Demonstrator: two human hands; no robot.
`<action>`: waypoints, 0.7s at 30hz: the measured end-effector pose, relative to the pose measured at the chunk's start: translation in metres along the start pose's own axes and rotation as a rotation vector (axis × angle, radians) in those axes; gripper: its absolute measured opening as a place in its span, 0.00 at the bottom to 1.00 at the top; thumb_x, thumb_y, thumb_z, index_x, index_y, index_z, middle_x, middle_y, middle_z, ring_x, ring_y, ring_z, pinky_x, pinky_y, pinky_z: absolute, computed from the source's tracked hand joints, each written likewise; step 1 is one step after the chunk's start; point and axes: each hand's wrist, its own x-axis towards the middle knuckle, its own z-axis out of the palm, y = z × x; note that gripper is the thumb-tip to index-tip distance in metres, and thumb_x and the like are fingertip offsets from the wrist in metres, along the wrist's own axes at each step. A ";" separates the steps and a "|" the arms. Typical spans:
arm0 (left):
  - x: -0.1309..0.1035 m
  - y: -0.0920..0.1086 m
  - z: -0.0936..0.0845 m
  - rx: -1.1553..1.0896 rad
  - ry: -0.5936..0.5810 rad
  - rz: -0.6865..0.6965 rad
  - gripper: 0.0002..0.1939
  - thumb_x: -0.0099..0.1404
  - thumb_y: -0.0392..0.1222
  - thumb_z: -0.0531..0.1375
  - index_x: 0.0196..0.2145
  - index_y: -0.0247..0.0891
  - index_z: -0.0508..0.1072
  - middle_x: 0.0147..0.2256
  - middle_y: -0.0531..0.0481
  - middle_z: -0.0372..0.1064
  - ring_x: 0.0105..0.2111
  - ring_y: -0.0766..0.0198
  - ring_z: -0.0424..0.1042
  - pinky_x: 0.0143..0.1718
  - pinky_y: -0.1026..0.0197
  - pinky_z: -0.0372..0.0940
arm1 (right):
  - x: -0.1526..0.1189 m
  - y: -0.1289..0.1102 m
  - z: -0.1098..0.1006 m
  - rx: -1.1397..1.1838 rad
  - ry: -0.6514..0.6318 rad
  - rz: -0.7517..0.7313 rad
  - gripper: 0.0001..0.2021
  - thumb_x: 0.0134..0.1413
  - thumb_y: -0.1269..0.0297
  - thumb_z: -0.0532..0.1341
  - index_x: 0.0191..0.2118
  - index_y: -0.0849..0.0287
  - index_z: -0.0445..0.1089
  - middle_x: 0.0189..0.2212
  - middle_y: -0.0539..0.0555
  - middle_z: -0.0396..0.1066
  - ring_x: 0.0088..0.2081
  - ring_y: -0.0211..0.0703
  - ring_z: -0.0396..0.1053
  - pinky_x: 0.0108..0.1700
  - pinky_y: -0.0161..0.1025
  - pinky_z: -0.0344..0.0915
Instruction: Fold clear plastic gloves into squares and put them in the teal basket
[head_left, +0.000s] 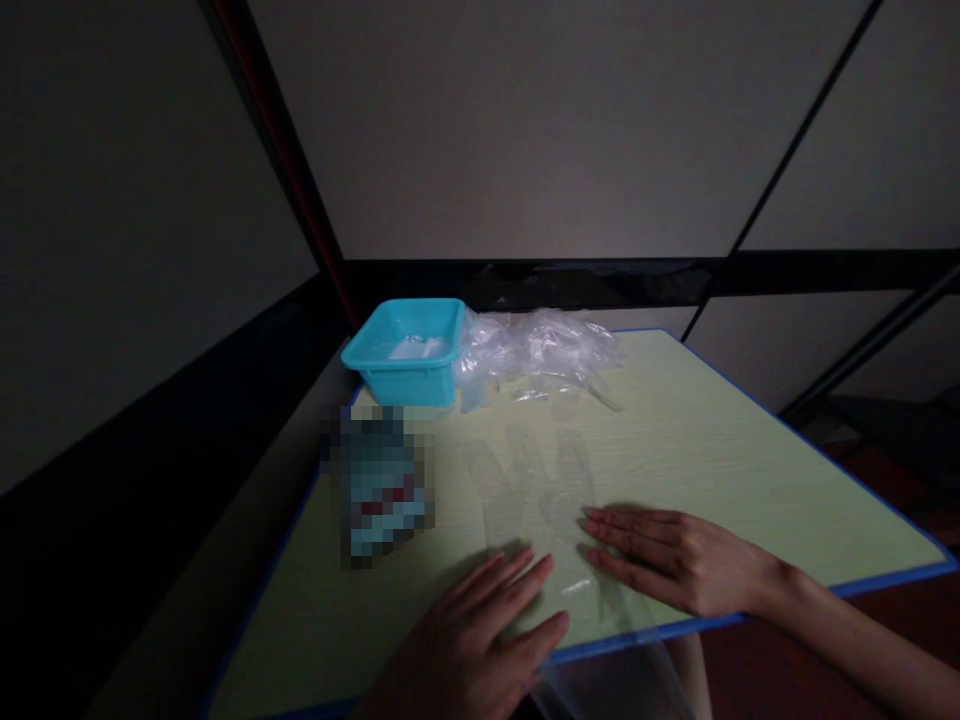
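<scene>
A clear, thin plastic glove [517,485] lies flat near the front of the table, its fingers pointing away from me and its lower end hanging over the front edge. My left hand [487,630] rests on the lower left part of the plastic with its fingers spread. From the right, my right hand [660,555] lies with its fingers stretched out, fingertips on the right side of the plastic. Neither hand grips anything visible.
At the back left of the pale table [712,440] stands a turquoise basket [409,385] with white items inside. Crumpled clear plastic [547,345] is heaped beside it. A blurred, pixelated object [381,485] lies on the left. Walls rise behind the blue-edged table.
</scene>
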 end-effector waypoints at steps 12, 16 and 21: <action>0.001 -0.002 -0.011 -0.186 -0.092 -0.095 0.21 0.62 0.32 0.51 0.53 0.44 0.63 0.59 0.51 0.50 0.58 0.58 0.50 0.54 0.55 0.57 | 0.003 0.003 -0.003 0.124 -0.034 0.088 0.18 0.61 0.73 0.45 0.55 0.67 0.58 0.50 0.62 0.66 0.54 0.45 0.60 0.51 0.45 0.64; 0.010 -0.013 -0.026 -0.374 -0.167 -0.219 0.19 0.66 0.36 0.48 0.54 0.47 0.61 0.59 0.55 0.49 0.58 0.61 0.51 0.54 0.55 0.57 | 0.006 0.006 -0.006 0.251 -0.033 0.177 0.18 0.62 0.70 0.45 0.55 0.66 0.58 0.49 0.62 0.67 0.52 0.43 0.62 0.50 0.43 0.65; 0.021 -0.032 -0.028 -0.712 -0.204 -0.337 0.17 0.68 0.41 0.46 0.53 0.46 0.63 0.58 0.53 0.53 0.57 0.61 0.54 0.56 0.52 0.52 | 0.004 0.009 -0.008 0.434 -0.024 0.256 0.18 0.61 0.69 0.47 0.55 0.61 0.58 0.51 0.58 0.65 0.53 0.42 0.61 0.53 0.45 0.61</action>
